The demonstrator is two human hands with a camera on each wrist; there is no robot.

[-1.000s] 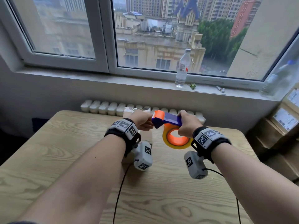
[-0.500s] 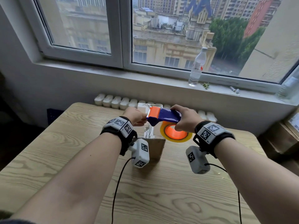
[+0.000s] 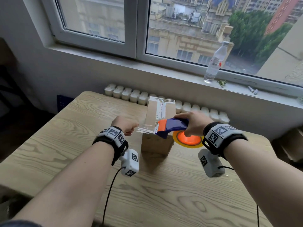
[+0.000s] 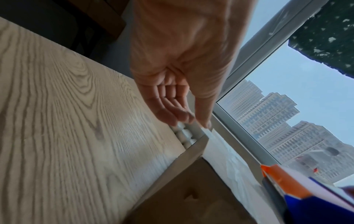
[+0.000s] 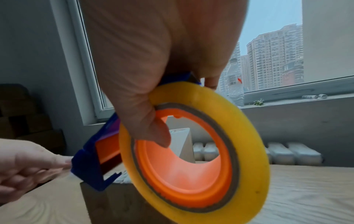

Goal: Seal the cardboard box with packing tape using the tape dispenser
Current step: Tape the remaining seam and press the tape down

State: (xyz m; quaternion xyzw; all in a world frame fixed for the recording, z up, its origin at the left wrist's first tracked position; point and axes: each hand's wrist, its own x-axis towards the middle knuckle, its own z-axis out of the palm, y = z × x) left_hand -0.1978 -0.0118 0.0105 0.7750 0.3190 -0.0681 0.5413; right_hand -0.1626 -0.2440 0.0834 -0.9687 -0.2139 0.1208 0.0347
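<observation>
A tall cardboard box (image 3: 156, 145) stands on the wooden table (image 3: 65, 145), with clear tape along its top seam. My right hand (image 3: 194, 123) grips the blue and orange tape dispenser (image 3: 172, 127) over the box's near top edge, thumb inside the orange core (image 5: 184, 166) of the yellow tape roll (image 5: 249, 151). A strip of clear tape (image 3: 146, 128) stretches left from the dispenser's mouth. My left hand (image 3: 126, 125) pinches the strip's free end, left of the box. In the left wrist view thumb and fingers (image 4: 184, 116) pinch the tape (image 4: 229, 157) above the box (image 4: 191, 197).
A clear water bottle (image 3: 214, 63) stands on the windowsill (image 3: 180, 74) behind the table. A white ribbed radiator (image 3: 131, 95) runs along the table's far edge. Cardboard boxes (image 3: 291, 145) sit on the floor at right. Cables (image 3: 108, 194) trail from the wrist cameras.
My left hand has pulled away to the left, drawing a strip of tape out of the dispenser. The right hand and dispenser shifted right over the box's near edge. The head view tilted down.
</observation>
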